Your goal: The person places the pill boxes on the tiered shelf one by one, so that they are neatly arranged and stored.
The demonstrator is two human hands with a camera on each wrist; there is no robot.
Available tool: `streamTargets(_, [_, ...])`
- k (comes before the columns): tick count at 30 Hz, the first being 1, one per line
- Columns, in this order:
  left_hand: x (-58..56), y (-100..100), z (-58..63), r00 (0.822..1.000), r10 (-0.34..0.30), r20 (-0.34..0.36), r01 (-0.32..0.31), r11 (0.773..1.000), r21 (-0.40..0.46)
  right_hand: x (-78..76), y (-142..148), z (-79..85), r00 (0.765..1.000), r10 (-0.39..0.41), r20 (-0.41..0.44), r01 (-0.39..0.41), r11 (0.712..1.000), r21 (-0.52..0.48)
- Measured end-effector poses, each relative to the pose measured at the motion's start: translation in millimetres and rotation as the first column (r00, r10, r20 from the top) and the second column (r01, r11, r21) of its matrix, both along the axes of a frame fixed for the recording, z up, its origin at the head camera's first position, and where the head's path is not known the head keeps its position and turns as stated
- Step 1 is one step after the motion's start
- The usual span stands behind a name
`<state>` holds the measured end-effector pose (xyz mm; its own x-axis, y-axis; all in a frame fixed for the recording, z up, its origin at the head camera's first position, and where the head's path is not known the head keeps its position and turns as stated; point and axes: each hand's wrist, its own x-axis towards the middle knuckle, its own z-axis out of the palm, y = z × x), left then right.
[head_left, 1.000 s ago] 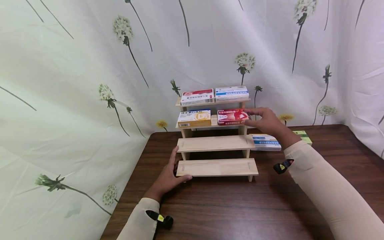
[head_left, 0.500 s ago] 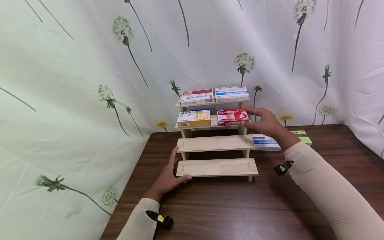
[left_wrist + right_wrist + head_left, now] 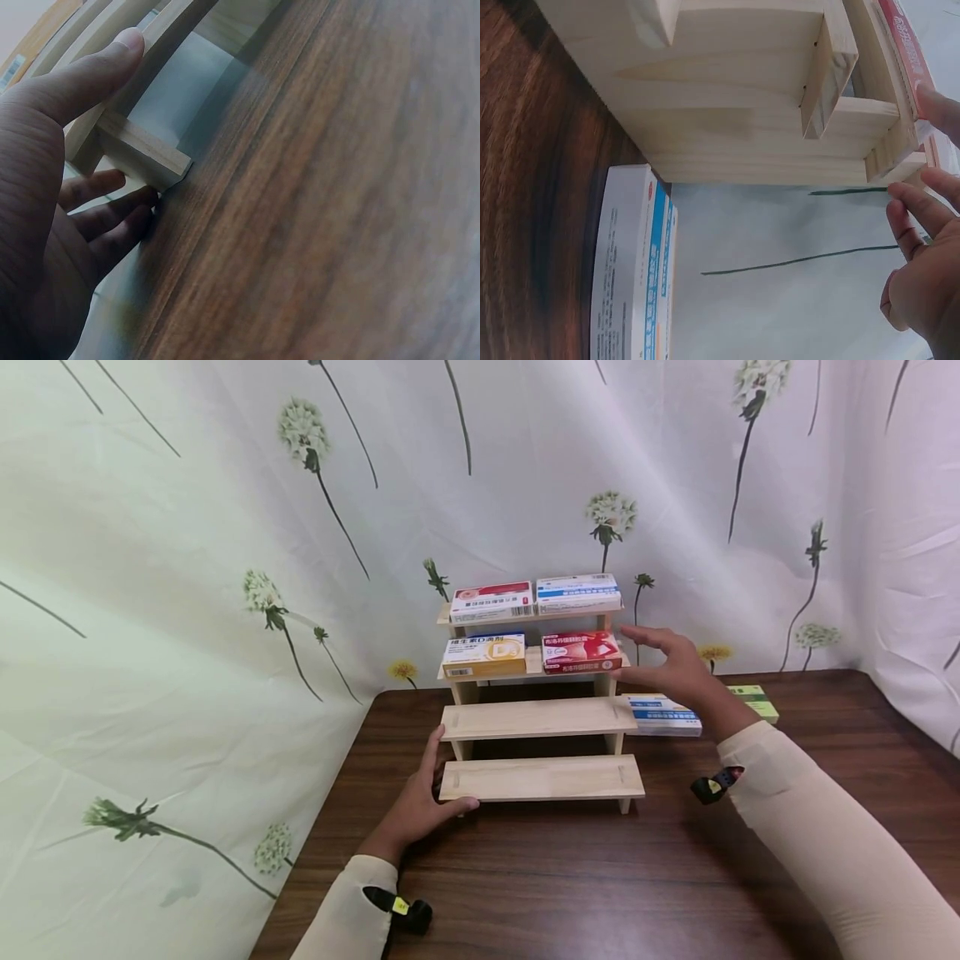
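A stepped wooden display rack [image 3: 543,718] with several tiers stands on the table. My left hand [image 3: 416,810] holds its lower left corner, thumb over the bottom tier's front edge and fingers around the side, as the left wrist view shows. On the second tier from the top lie a red medicine box [image 3: 581,652] at the right and a yellow-and-white vitamin D box [image 3: 484,655] at the left. Beside the red box's right end is my right hand [image 3: 671,668], thumb and fingers spread apart, holding nothing. The thumb tip is close to the box's corner.
The top tier carries a red-and-white box [image 3: 492,602] and a blue-and-white box [image 3: 578,593]. On the brown table [image 3: 570,877], right of the rack, lie another blue-and-white box [image 3: 663,717] and a green box [image 3: 756,702]. Flower-printed cloth [image 3: 525,468] hangs behind.
My right hand has let go of the red box and drawn slightly to the right, its fingers wider apart. The red box stays on its tier; my left hand has not moved.
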<state>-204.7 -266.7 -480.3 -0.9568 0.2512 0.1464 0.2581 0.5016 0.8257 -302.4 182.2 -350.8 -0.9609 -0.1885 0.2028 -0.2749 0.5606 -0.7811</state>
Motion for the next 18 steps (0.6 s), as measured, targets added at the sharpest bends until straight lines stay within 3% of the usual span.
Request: streamTargets(18, [0.5,-0.4,0.1,1.0,0.001,-0.007,-0.001,1.0,-0.007,6.4,25.7,-8.8,1.0,-0.012,-0.029,0.012,1.0,-0.003])
